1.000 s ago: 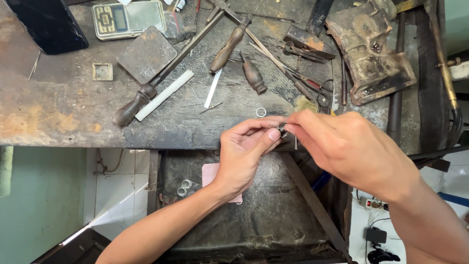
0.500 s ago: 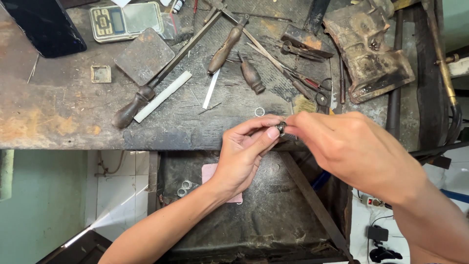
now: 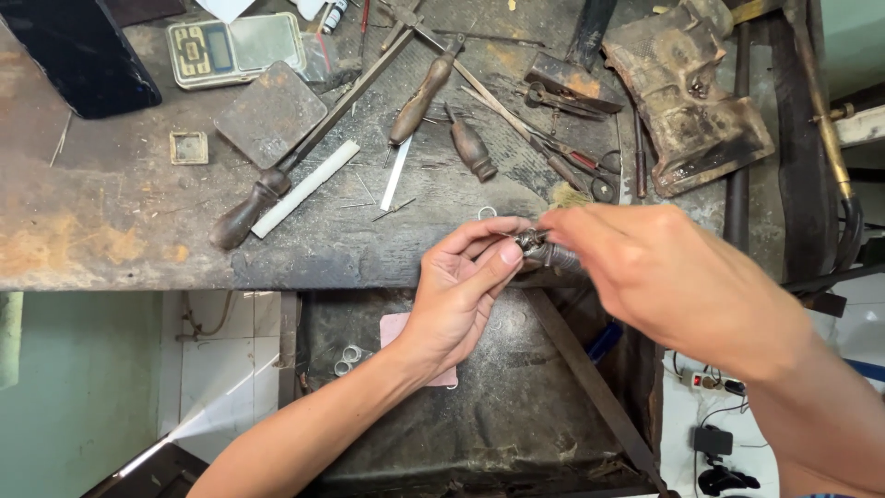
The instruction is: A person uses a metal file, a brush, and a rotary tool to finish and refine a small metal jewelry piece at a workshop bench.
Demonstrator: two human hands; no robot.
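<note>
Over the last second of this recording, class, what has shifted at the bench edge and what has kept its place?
Very little. The left hand and right hand stay together at the bench edge, pinching the same small dark metal piece; nothing was picked up or let go. The small ring on the bench, the wooden-handled tools, the scale and the rings in the tray below all lie as before.

Your left hand [image 3: 461,295] and right hand [image 3: 664,277] are both bare: no gloves, rings, watch or wristbands visible. Forearms are uncovered back from the fingertips to the frame edge, so no sleeve shows on either side. Nails are short and plain; the right hand is slightly blurred, so fine detail there can't be read.
</note>
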